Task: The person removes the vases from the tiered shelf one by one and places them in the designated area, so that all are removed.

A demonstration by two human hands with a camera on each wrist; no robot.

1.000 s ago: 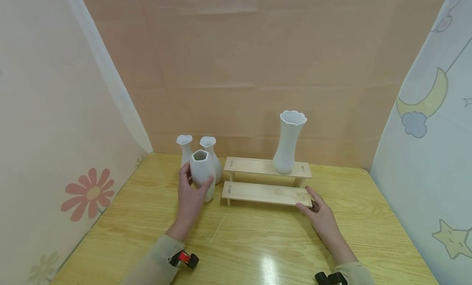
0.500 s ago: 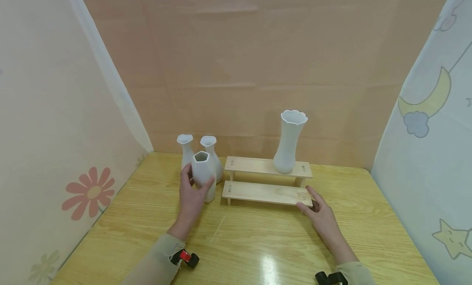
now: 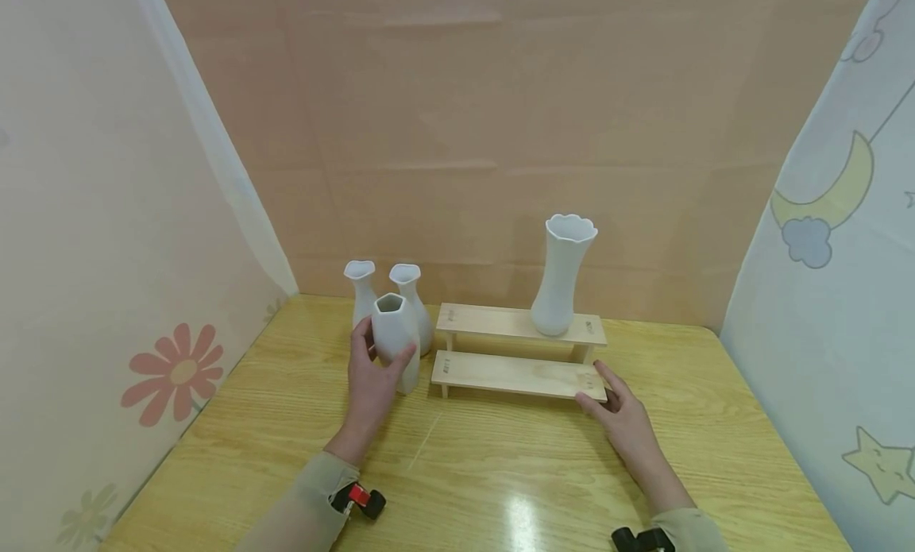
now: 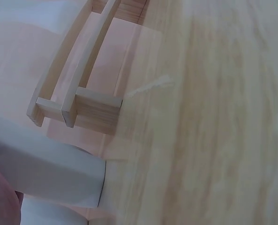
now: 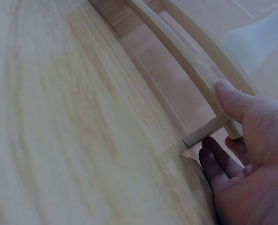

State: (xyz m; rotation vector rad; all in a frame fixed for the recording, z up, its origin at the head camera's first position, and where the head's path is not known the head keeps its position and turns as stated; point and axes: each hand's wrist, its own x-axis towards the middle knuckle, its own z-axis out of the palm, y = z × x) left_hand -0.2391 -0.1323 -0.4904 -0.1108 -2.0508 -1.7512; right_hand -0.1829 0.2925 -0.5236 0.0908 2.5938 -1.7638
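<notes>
My left hand [image 3: 372,373] grips a white faceted vase [image 3: 395,333] with a five-sided mouth, thumb on its right side and fingers on its left. In the left wrist view the base of this vase [image 4: 68,168] is right at the tabletop. My right hand [image 3: 622,417] holds the right end of the lower board of a two-step wooden stand [image 3: 511,375]. In the right wrist view its thumb lies on the front edge of the board [image 5: 195,77], while the other fingers curl below the end. A tall white vase [image 3: 561,282] with a scalloped rim stands on the upper step, right of centre.
Two narrow-necked white vases, one at left [image 3: 360,290] and one at right [image 3: 415,306], stand close behind the held vase, left of the stand. A peach backdrop [image 3: 500,139] rises behind the wooden table [image 3: 443,472]. Patterned cloths hang at the left [image 3: 143,218] and right [image 3: 843,337].
The camera view shifts very slightly. Both hands keep the same holds, and the vases and stand stay where they were.
</notes>
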